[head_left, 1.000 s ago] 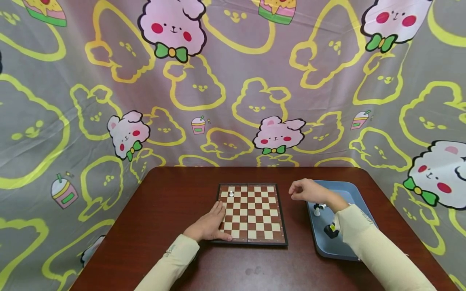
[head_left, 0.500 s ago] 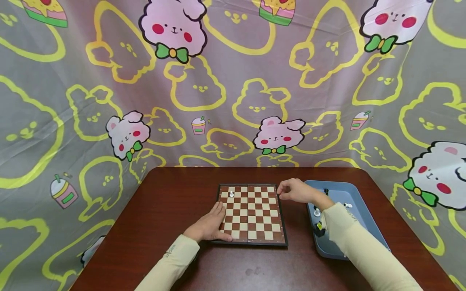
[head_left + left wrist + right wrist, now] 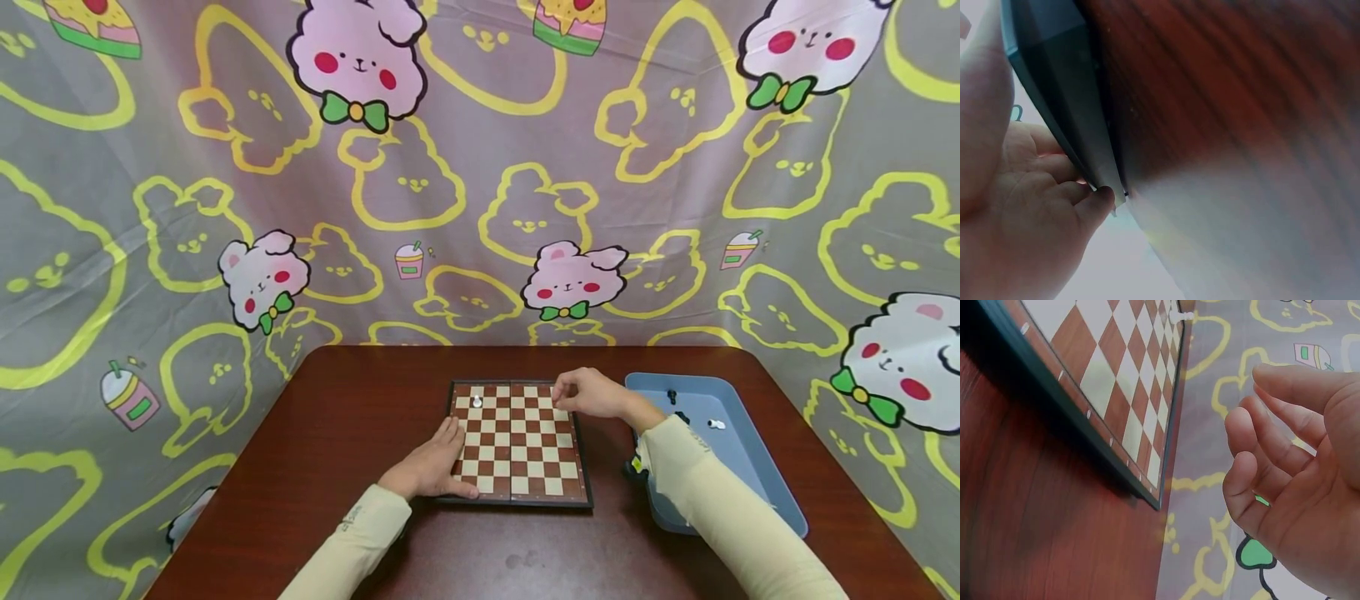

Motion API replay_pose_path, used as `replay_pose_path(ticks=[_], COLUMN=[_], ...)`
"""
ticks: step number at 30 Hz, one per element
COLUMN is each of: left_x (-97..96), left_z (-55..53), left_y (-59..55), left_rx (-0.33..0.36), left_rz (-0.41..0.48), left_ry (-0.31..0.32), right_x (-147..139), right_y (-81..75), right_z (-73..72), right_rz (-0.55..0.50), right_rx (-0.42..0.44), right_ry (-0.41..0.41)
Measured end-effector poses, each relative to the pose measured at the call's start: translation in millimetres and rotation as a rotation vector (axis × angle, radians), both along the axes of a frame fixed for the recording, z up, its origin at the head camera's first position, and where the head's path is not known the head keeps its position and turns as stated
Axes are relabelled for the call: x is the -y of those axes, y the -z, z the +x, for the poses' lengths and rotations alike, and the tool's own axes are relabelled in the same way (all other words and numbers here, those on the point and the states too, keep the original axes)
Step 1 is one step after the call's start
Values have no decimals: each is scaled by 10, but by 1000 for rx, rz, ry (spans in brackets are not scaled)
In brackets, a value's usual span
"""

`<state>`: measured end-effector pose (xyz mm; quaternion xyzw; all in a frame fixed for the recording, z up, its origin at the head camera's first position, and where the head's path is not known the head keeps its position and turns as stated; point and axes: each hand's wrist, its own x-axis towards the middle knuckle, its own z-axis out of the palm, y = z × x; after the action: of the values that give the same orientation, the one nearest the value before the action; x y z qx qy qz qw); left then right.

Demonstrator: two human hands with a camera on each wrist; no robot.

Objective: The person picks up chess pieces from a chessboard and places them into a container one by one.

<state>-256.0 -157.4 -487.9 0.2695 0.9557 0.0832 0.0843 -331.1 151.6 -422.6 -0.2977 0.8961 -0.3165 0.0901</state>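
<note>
A chessboard lies on the table with one white chess piece standing near its far left corner. My left hand rests on the board's left edge, fingers extended and thumb spread along the near side. In the left wrist view, fingertips touch the board's dark side wall. Over the board's far right corner hovers my right hand, fingers bent and thumb close to the index finger. In the right wrist view the same hand hides whatever may be between thumb and index fingertip.
Right of the board stands a blue tray, partly covered by the right sleeve. Inside are a black piece, another dark piece and a white piece. A patterned curtain surrounds the table.
My right hand has travelled left, from beside the tray's far left edge to above the board's right side. The left hand and the white piece on the board stay put.
</note>
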Motion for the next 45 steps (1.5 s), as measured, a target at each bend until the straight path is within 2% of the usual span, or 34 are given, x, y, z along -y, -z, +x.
replay_pose_path(ticks=[11,23,29,45], left_x=[12,27,21,11], left_z=[-4,-28,-32,-37], left_y=[19,34,38,62], left_rx=[-1,-10,-13,0], left_rz=[4,-8,3,0], left_ry=[-2,-7,-3,-11], right_x=[225,504,640,962], right_y=[40,118,189,411], right_z=[-71,-125,-173,-280], right_rz=[-26,-28,-26,3], right_rx=[6,-6,-20,11], right_ry=[-29,6,18,34])
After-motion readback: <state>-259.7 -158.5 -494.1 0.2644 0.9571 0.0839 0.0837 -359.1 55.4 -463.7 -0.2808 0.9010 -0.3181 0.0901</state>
